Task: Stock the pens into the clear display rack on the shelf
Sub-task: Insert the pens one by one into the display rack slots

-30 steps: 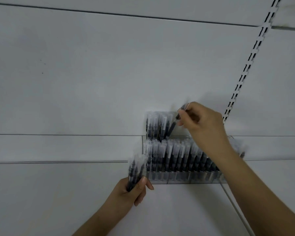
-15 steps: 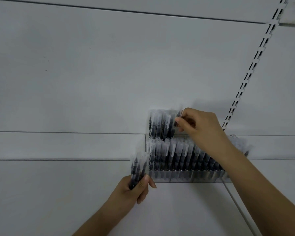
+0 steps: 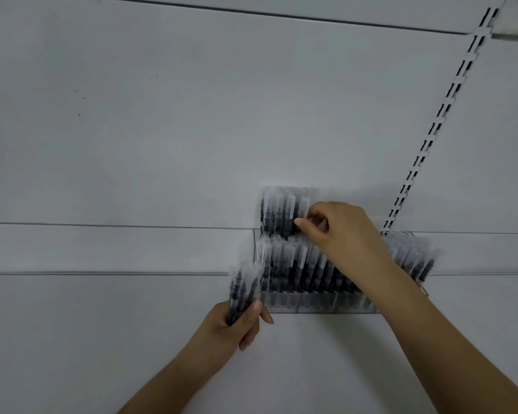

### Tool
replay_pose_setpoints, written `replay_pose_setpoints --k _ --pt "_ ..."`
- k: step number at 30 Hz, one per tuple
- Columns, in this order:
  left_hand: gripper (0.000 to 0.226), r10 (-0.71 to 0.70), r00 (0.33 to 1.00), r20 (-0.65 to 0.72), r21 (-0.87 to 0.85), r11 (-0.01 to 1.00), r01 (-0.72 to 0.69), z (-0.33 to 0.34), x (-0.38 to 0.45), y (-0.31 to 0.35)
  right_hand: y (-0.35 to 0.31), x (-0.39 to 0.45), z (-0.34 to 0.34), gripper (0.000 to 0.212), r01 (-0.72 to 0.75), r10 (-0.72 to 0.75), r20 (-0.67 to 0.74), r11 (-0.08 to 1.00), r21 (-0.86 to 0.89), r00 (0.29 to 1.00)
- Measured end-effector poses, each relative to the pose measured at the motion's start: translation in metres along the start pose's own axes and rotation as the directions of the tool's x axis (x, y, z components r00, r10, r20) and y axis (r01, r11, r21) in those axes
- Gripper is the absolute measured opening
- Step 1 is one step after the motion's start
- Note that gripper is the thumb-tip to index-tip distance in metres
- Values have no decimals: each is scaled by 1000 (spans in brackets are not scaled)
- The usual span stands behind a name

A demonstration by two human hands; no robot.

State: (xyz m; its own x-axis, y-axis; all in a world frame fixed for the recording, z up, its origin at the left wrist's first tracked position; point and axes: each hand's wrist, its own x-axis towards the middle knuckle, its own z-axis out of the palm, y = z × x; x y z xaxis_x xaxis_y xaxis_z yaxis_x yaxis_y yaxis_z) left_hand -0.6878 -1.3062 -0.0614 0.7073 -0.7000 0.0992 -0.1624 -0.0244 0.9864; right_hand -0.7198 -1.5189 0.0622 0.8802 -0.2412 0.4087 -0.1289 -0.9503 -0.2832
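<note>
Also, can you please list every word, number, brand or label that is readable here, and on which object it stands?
None can be read.
pens in the clear rack: any print is too blurred to read.
bundle of pens in the left hand: likewise blurred.
shelf panels: no text.

two hands (image 3: 346, 231), one clear rack (image 3: 317, 306), dozens of pens (image 3: 284, 213)
</note>
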Motion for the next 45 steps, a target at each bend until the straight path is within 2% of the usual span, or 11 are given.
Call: replay_pose_setpoints --k 4,9,12,16,19,21,23,28,34,40,45 --pt "39 7 1000 3 8 1000 -7 -1 0 1 -18 -37 -6 37 11 37 -224 978 209 974" --pt "40 24 999 42 17 1000 -24 1 -1 4 -44 -75 33 16 -6 -32 64 851 525 997" --pt "36 28 998 58 73 997 -32 2 -2 7 -42 -82 49 24 -3 -57 75 780 625 996" --pt "33 7 998 63 58 998 -10 0 -1 0 -36 -77 22 23 -4 93 -89 716 698 992" --pt "31 -39 999 30 12 999 39 0 0 -4 -22 -62 -15 22 46 304 -329 668 743 894" --pt "27 -59 998 17 11 998 59 0 -1 -6 -11 -48 -33 22 91 370 -457 690 718 809" --pt "25 -57 998 12 28 998 56 1 0 -6 0 -33 -39 20 78 383 -488 720 690 784" --pt "25 -65 998 4 10 998 65 1 -1 -4 16 -6 -17 15 -46 288 -345 822 568 894" --pt "24 -83 997 -2 -8 997 83 2 -1 -3 13 13 -11 17 -38 93 -166 951 307 982" --pt "24 -78 997 3 -3 997 78 1 -2 -3 6 22 -1 27 -15 14 -10 997 -78 1000" --pt "24 -83 997 2 1 997 83 1 -1 -3 1 17 -3 31 -67 68 4 982 -176 998"
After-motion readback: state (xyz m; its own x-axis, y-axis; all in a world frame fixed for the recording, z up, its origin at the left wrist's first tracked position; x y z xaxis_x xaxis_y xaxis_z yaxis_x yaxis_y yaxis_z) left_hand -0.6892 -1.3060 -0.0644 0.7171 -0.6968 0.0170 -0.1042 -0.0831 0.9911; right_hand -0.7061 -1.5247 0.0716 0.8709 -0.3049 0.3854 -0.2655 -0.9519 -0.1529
